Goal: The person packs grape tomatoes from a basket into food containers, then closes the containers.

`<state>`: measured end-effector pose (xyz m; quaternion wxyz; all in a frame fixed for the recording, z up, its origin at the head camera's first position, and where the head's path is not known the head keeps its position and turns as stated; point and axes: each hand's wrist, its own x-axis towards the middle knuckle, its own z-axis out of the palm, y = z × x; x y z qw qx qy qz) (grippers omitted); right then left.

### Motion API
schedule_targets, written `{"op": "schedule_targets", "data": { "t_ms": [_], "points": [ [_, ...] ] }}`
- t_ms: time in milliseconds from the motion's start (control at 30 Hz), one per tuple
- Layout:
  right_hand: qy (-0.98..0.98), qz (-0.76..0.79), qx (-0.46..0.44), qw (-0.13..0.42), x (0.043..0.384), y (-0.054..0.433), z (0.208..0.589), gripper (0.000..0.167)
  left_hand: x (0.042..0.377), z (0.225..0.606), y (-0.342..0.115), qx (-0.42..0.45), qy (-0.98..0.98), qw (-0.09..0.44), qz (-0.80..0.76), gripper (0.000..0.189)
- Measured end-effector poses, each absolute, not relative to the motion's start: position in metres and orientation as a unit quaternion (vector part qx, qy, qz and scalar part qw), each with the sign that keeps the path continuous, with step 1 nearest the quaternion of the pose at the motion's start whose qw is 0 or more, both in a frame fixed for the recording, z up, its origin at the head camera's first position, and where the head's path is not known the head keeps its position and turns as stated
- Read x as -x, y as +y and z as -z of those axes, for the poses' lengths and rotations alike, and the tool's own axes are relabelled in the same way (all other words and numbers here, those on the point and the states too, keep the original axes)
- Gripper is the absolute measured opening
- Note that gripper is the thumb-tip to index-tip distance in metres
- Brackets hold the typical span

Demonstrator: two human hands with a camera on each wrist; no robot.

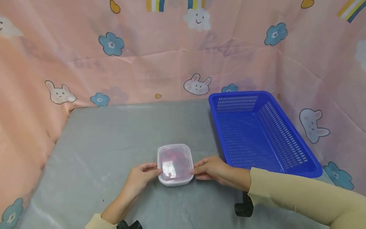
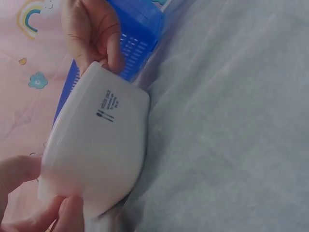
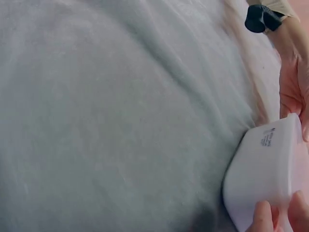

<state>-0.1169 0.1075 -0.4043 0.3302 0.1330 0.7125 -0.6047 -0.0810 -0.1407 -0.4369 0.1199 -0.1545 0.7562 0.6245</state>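
A white square food container (image 1: pixel 175 166) with a clear, frosted lid sits low at the middle of the grey table, and something red shows through its lid. Its white side wall (image 2: pixel 104 121) bears small printed text and a cutlery mark in the left wrist view. My left hand (image 1: pixel 140 178) pinches the container's left side, thumb near the lid's rim. On the opposite side my right hand (image 1: pixel 213 170) grips the rim between thumb and fingers. In the right wrist view the container (image 3: pixel 263 164) is cut off by the frame's edge.
A blue plastic basket (image 1: pixel 243 133) with slotted walls stands to the right, just beyond my right hand and forearm. The grey-covered table (image 1: pixel 114 136) meets a pink patterned curtain (image 1: pixel 160 63) at the back and sides.
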Motion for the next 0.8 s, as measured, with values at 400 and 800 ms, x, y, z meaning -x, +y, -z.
{"op": "schedule_targets", "data": {
  "t_ms": [400, 800],
  "points": [
    [0.709, 0.559, -0.114, 0.414, 0.122, 0.112, 0.408, 0.019, 0.094, 0.438, -0.156, 0.125, 0.784, 0.157, -0.588, 0.037],
    [0.695, 0.610, -0.001, 0.381, 0.136, 0.122, 0.374, 0.022, 0.120, 0.423, -0.193, 0.131, 0.788, 0.157, -0.581, 0.042]
  ]
}}
